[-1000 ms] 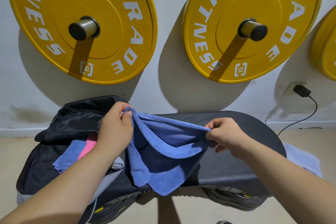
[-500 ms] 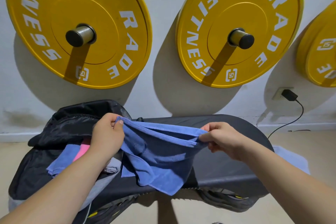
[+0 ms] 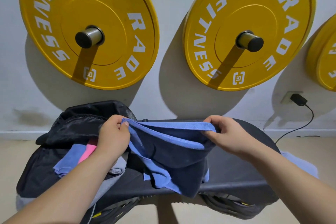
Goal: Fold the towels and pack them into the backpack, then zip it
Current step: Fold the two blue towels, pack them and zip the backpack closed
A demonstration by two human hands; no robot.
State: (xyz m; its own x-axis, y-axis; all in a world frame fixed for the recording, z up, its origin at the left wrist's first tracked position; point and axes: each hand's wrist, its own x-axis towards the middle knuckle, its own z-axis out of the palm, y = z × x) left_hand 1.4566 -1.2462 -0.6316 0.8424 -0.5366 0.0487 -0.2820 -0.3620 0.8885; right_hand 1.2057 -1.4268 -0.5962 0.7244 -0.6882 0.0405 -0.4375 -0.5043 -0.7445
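A blue towel hangs stretched between both hands above the black bench. My left hand pinches its left top corner, and my right hand pinches the right top corner. The towel's lower part droops over the bench's front edge. A black backpack lies open on the bench's left end, just left of my left hand. Inside it lie a blue towel, a pink one and a grey one.
Two yellow weight plates hang on pegs on the white wall behind the bench, with part of a third at the right edge. A charger is plugged in at right. A pale cloth lies on the floor to the right.
My hands have moved apart and pulled the blue towel's top edge taut and level. The camera has tilted slightly, and the towel hangs lower over the bench front.
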